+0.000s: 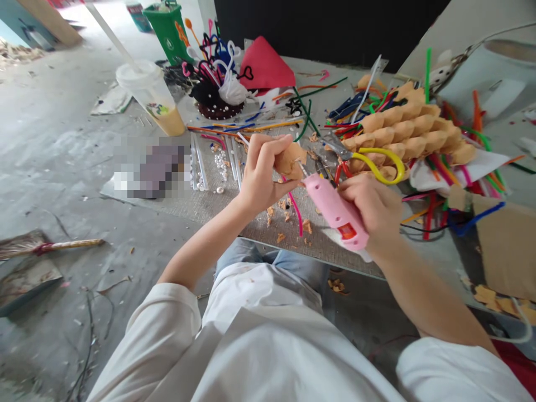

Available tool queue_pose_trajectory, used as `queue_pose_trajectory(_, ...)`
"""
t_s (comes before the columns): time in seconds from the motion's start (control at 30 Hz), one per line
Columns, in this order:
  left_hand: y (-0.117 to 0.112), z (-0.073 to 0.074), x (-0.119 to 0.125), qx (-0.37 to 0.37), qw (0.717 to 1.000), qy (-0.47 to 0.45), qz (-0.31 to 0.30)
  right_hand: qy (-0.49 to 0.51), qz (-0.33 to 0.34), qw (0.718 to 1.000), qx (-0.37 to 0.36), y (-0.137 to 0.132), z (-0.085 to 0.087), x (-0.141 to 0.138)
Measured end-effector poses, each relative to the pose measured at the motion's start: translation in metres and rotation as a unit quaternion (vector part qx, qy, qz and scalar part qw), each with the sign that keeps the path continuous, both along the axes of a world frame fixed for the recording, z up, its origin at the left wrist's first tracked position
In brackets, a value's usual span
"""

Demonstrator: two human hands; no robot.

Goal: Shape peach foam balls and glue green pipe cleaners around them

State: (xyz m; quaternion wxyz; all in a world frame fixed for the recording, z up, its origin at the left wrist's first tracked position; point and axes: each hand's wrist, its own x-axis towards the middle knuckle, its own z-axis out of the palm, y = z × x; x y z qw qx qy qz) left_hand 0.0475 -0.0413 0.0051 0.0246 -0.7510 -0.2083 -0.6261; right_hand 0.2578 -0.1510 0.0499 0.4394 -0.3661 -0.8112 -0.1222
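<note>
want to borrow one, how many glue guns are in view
1: a pink hot glue gun, held in the right hand. Others could be hidden under the pipe cleaners.

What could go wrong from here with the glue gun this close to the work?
The pink hot glue gun in the right hand has its nozzle close to the left hand holding the tan craft piece, so a burn seems possible. The yellow-handled scissors lie just beyond the right hand and might get bumped or catch glue.

Scissors (pixel 389 152) behind glue gun (pixel 335 212), on tbl (pixel 318 252)
</note>
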Motion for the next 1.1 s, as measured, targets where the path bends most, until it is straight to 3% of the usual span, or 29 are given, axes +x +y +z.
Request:
queue_pose_trajectory(0.27, -0.003, 0.006, -0.004, -0.009, 0.998, 0.055, -0.008, 0.116, -0.006, 0.986, -0.119, 0.006, 0.015, 0.012)
queue_pose_trajectory(0.43, -0.003, 0.01, 0.0, 0.077, 0.995, 0.056, 0.036, 0.088, -0.015, 0.985, -0.148, 0.006, 0.016, 0.013)
queue_pose_trajectory(0.57, -0.004, 0.011, 0.0, 0.077, 0.992, 0.061, 0.074, 0.078, -0.017, 0.985, -0.153, 0.003, 0.016, 0.012)
queue_pose_trajectory(0.77, 0.0, 0.004, -0.004, 0.026, 0.997, 0.068, -0.019, 0.069, -0.017, 0.987, -0.142, 0.003, 0.017, 0.012)
queue_pose_trajectory(0.87, 0.002, -0.001, -0.004, -0.021, 0.996, 0.085, 0.0, 0.072, -0.023, 0.987, -0.142, 0.006, 0.016, 0.014)
queue_pose_trajectory(0.97, 0.003, -0.003, -0.004, -0.011, 0.996, 0.08, 0.026, 0.067, -0.033, 0.99, -0.123, 0.006, 0.015, 0.014)
queue_pose_trajectory(1.1, 0.0, -0.001, -0.004, -0.016, 0.998, 0.067, -0.008, 0.046, -0.018, 0.993, -0.109, 0.002, 0.016, 0.013)
